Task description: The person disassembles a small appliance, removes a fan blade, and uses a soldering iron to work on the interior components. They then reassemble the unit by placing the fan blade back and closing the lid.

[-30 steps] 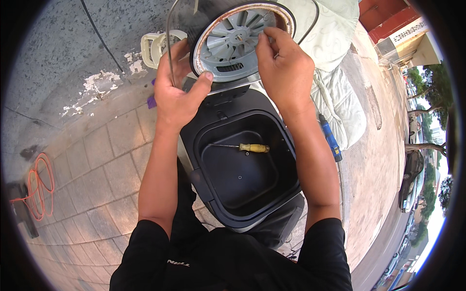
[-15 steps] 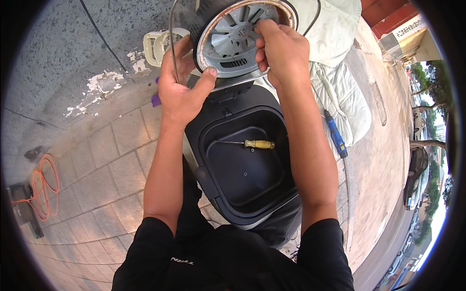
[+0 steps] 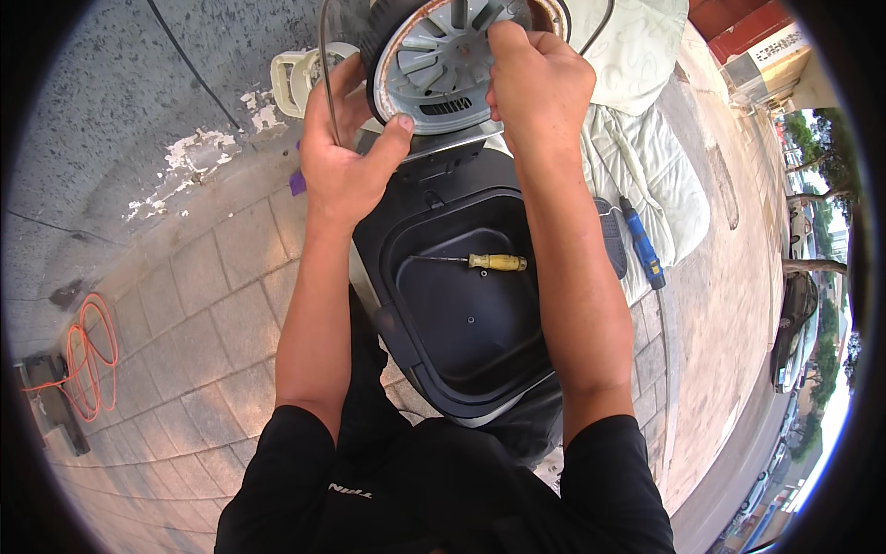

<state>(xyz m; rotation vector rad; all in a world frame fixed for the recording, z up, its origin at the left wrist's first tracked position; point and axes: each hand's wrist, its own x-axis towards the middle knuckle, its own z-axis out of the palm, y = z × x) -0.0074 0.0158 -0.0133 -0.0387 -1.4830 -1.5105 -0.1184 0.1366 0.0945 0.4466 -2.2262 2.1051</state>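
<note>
Right hand (image 3: 544,92): since the earlier frame it has turned and curled in more, its thumb and forefinger now meeting over the right side of the round grey housing (image 3: 434,78).
Right fingers: bunched narrow, almost a fist; whether something small is pinched between them I cannot tell.
Left hand (image 3: 355,157): holds the housing at its left edge, thumb on the lower rim, the other fingers partly hidden behind; a thin curved metal rod (image 3: 326,92) runs down in front of the palm.
Housing: above the far edge of the black basin (image 3: 434,323), its top cut off by the picture's upper edge.
Which way it points: open, slatted face toward the person, tilted; the rust-stained rim shows as an oval, its long axis rising from lower left to upper right.
Screwdriver (image 3: 498,262): lies in the basin, long axis nearly level, yellow handle to the right, shaft pointing left.
Nuts (image 3: 471,319): two small ones on the basin's floor, one just below the handle, the other nearer the person.
Blue tool (image 3: 643,245): right of the right forearm, slanting from upper left to lower right, beside a dark grey textured piece (image 3: 611,240) that has come out from behind that forearm.
Pale quilted cloth (image 3: 674,189): spread beyond the right forearm.
</note>
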